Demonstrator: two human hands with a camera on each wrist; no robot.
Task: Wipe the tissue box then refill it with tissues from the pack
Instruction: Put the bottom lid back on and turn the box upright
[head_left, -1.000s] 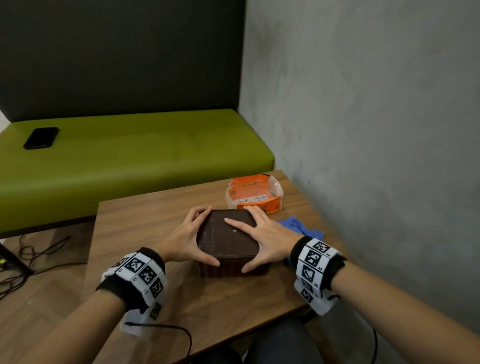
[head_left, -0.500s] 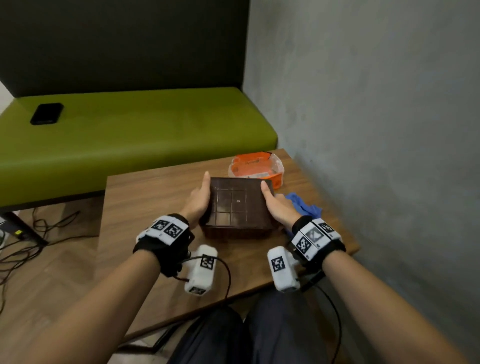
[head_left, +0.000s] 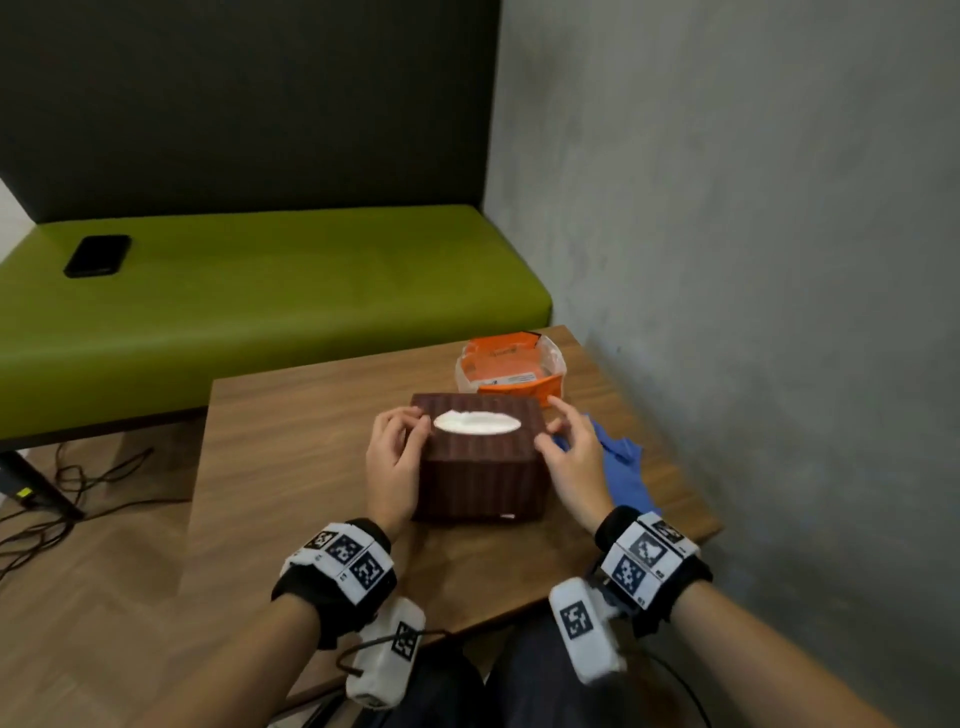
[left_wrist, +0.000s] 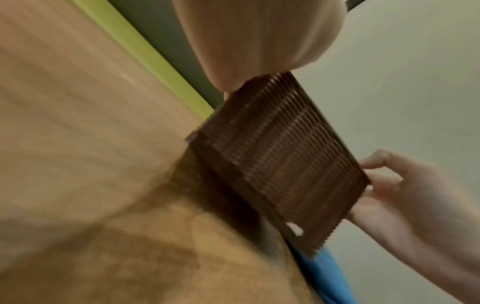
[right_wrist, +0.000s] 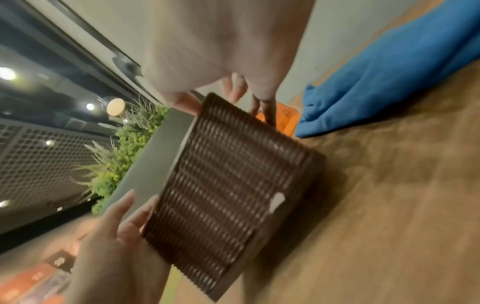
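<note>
The brown woven tissue box (head_left: 483, 478) stands upright on the wooden table (head_left: 291, 441), and a white tissue (head_left: 477, 422) shows in its oval top slot. My left hand (head_left: 395, 452) lies against the box's left side, its loosely bent fingers at the top edge. Relaxed and spread, my right hand (head_left: 569, 452) is at the box's right top edge, barely touching. The orange tissue pack (head_left: 511, 371) lies just behind the box. A blue cloth (head_left: 623, 467) lies to the right, under my right hand. The wrist views show the box (left_wrist: 280, 164) (right_wrist: 228, 181) between both hands.
A grey wall (head_left: 753, 260) runs close along the table's right edge. A green bench (head_left: 260, 301) stands behind the table with a black phone (head_left: 97, 255) on it. Cables (head_left: 78, 493) lie on the floor at the left.
The box stood base up between my hands; it now stands slot up with tissue showing. Both hands have loosened from its sides.
</note>
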